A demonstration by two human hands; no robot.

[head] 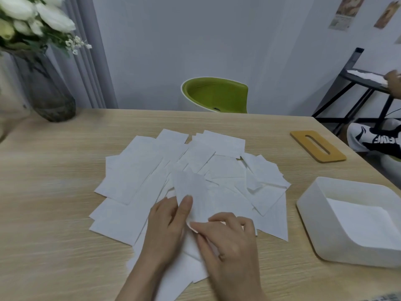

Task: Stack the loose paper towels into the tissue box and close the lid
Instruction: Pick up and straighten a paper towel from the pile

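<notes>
The task is near its beginning, as I judge it. Most towels (191, 183) lie loose and spread in a wide pile on the middle of the surface (54, 213), many overlapping at different angles. The box (325, 222) stands open near the right edge of the surface, and its inside shows something flat and white, perhaps 1 towel or a few, perhaps only the bottom; I cannot tell which. The lid (318, 146) lies apart, toward the far right corner, so closing is not yet done.

The left hand (167, 229) pinches 1 towel between thumb and fingers at the near side of the pile. The right hand (230, 237) has curled fingers on the near corner of the same towel and seems to hold it.

The picture is blurred. The number of towels cannot be counted, and the right part of the box is cut off by the frame.
</notes>
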